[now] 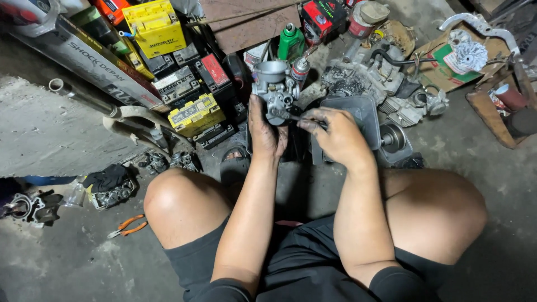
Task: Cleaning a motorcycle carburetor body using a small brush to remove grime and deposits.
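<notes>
At the bottom of the frame we see our black shorts (291,263) and our two bare knees, one low on the left and one at the right. Our arms go up the middle of the frame. Our left hand (265,131) is closed around the bottom of a grey metal engine part (274,86), which sits just above the middle of the frame. It has a round open cup on top. Our right hand (335,134) is just to the right of it, with its fingers pinched shut on a thin dark tool (299,118). The tip of the tool touches the side of the metal part, by a small spring.

Under our hands lies a dark grey tray (363,114) on the concrete floor (56,140). A sandal (235,165) shows between our knees. In the lower left, pliers (127,226) with orange handles lie on the floor, well apart from us. Near them, at the left edge, are small dirty metal bits.

Farther up on the left is a pile of yellow and black boxes (193,112) and a bent pipe (95,103). At the top middle stand a green bottle (291,42) and a spray can (300,70), just behind the metal part. In the upper right sits a big dirty engine block (375,75), and past it a shiny round part (469,55) on cardboard
</notes>
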